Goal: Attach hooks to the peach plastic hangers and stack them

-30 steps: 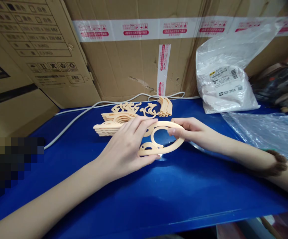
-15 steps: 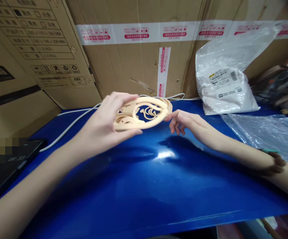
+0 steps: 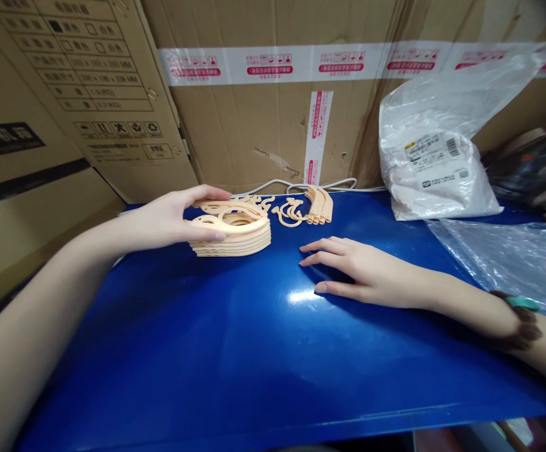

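Stack (image 3: 239,247), left of centre on the surface (image 3: 235,351), top piece (image 3: 242,228) held at its left end by the left hand (image 3: 176,218), right hand (image 3: 355,267) empty, fingers spread: a sideways drag by the left thumb could skew the layers or nudge the small parts (image 3: 254,201) behind.

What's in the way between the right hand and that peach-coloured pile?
Nothing visible: only blue tabletop shows between the right hand and the pile. The bent sticks sit farther back, off that path.
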Action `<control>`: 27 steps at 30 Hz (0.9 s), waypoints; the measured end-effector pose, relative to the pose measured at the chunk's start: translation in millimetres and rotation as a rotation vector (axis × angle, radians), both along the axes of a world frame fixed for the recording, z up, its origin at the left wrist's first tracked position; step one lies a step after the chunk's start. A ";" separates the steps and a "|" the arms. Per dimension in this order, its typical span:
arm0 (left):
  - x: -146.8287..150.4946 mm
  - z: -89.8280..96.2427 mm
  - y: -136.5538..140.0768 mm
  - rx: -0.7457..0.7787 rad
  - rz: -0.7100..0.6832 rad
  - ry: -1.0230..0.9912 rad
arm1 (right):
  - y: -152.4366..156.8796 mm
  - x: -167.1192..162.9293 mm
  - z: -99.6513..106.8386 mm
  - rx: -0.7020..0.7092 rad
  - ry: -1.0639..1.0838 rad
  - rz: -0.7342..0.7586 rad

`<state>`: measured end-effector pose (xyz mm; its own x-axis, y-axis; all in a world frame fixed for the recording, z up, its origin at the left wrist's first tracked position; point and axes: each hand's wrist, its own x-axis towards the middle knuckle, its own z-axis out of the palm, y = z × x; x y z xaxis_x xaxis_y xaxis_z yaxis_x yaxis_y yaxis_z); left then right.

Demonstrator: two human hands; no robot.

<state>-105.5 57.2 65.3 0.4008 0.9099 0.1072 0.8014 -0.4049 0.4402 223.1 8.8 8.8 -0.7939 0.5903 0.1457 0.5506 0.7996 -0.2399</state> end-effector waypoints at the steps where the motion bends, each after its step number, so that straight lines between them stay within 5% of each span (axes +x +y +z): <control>1: -0.8 -1.6 1.9 0.003 0.000 0.003 | -0.2 -0.3 0.3 0.003 -0.006 -0.001; 27: 3.2 -9.4 2.5 0.001 -0.026 0.027 | -0.7 -1.3 0.3 0.019 -0.013 0.001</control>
<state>-102.3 59.8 55.9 0.4272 0.8990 0.0966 0.8022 -0.4261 0.4182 221.7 8.1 9.1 -0.7966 0.5865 0.1464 0.5525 0.8046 -0.2176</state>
